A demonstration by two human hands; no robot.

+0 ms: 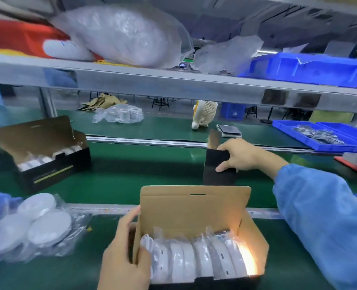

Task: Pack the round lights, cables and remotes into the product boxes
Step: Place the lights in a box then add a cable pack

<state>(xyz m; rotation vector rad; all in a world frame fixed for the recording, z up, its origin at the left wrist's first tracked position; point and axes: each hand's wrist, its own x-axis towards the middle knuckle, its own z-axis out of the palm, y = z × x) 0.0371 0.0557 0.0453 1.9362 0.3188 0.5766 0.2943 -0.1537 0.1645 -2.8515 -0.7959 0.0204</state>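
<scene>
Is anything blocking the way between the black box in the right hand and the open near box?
Nothing visible. The right hand holds the black box beyond the near box; only its raised lid stands between, and bare belt.

The left hand [124,250] sits low and near the body, fingers curled forward and up, thumb hooked to the right — gripping the left wall of the open box [196,237] in front. Only the hand and bare wrist show; the forearm runs off the bottom edge. The right arm reaches forward and leftward from the right side, its forearm covered by a loose blue sleeve [319,216] that ends short of the wrist. The right hand [239,154] is well ahead of the left — palm down, fingers bent over the top of a flat black box [216,168], thumb pressed against its near face.
</scene>
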